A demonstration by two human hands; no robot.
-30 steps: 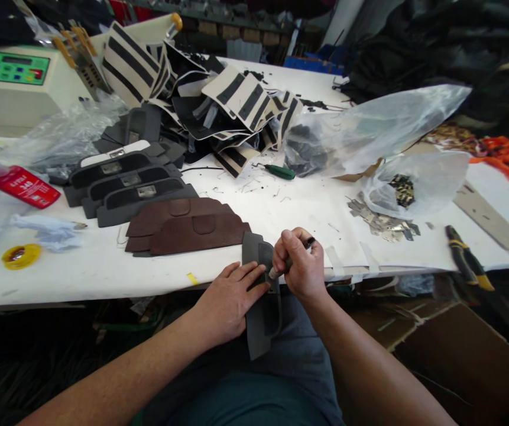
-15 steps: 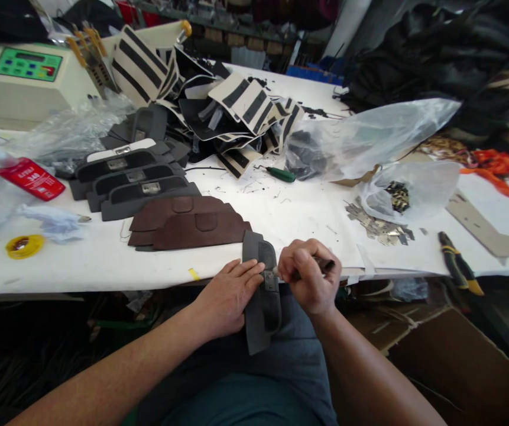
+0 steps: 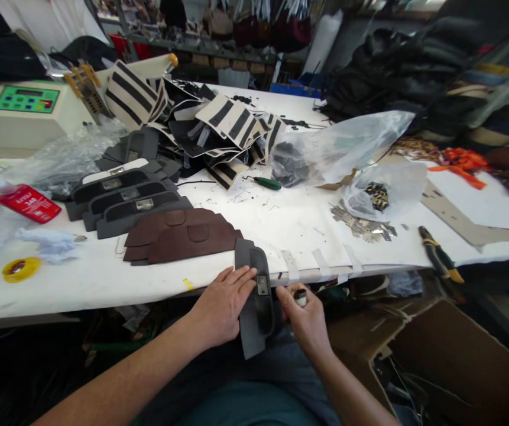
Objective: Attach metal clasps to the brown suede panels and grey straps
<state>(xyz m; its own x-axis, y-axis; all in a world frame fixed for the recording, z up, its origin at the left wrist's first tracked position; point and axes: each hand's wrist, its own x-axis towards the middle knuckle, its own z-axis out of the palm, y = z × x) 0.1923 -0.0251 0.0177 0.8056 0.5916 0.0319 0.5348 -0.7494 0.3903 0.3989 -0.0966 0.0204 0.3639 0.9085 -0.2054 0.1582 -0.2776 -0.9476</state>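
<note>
Left hand [image 3: 224, 306] flat on a long dark-grey leather-like panel [image 3: 250, 332] across the white-covered bench's [image 3: 134, 285] near edge, right hand [image 3: 304, 319] clasping a dark cylindrical tool [image 3: 300, 296]: seemingly fastening work, next calling for steady aim.

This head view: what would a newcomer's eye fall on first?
Likely the striped pieces, heaped toward the back of the white table. Next, perhaps, the red bottle on the table's left. At the near edge, the left hand lies on a dark flap; the right hand, just right of it, grips a small cylinder.
</note>
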